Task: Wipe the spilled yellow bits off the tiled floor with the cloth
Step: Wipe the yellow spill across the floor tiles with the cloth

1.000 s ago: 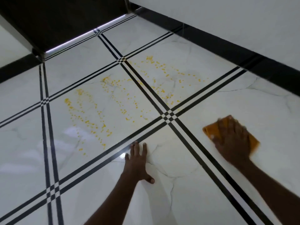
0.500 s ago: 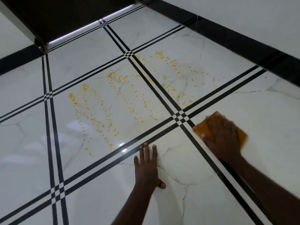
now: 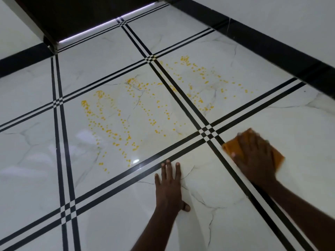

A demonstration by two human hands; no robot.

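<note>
Yellow bits point(image 3: 116, 124) lie scattered in streaks over two white marble floor tiles point(image 3: 163, 38), on both sides of a black double grout line. An orange cloth point(image 3: 233, 146) lies flat on the floor at the right, just right of the black line crossing. My right hand point(image 3: 253, 156) presses on top of it with fingers spread, covering most of it. My left hand point(image 3: 170, 185) rests flat on the tile in front of me, palm down, fingers apart, holding nothing. The cloth sits right of and nearer than the spill, apart from the bits.
A white wall with a black skirting band point(image 3: 272, 49) runs along the right. A dark doorway or cabinet base point(image 3: 81, 13) with a bright strip lies at the far end. Another black skirting point(image 3: 21, 58) is at the left.
My right hand has slid the cloth leftward toward the black line crossing. My left hand stays planted flat on the tile. The view has shifted slightly.
</note>
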